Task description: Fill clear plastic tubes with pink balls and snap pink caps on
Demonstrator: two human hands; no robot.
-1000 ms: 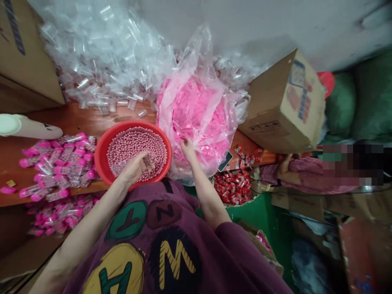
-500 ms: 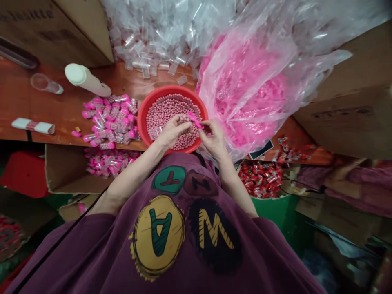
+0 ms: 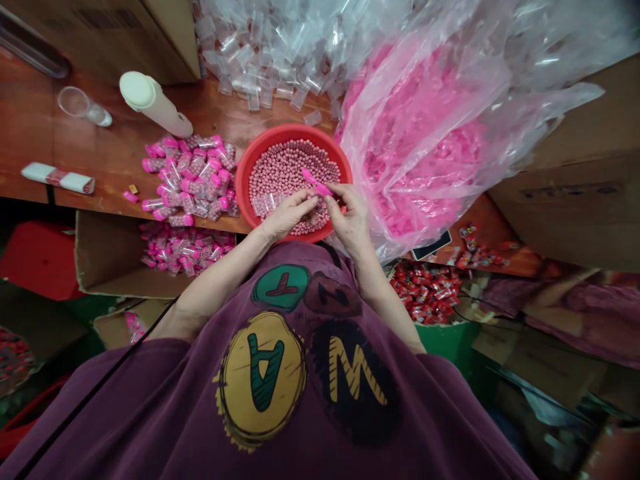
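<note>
A red plastic bowl (image 3: 243, 183) full of small pink beads (image 3: 285, 170) sits at the table edge, close to my body. Over it, my right hand (image 3: 351, 217) pinches a bright pink plastic piece (image 3: 315, 181) between thumb and fingers. My left hand (image 3: 291, 212) is closed right beside that piece, fingertips at its lower edge; what lies inside its fingers is hidden. Clear tubes (image 3: 269, 202) rest on the beads near my left wrist. Left of the bowl is a heap of bead-filled tubes with pink caps (image 3: 193, 177).
A plastic bag of pink pieces (image 3: 420, 153) lies right of the bowl. Clear empty tubes (image 3: 280, 53) are heaped behind. A white bottle (image 3: 155, 103) and a clear cup (image 3: 83, 107) stand at left. Below the edge sits a cardboard box (image 3: 107, 257) with more capped tubes.
The pink piece has turned, one end now pointing up and left. My left fingers have shifted toward its lower edge. The camera view has moved slightly.
</note>
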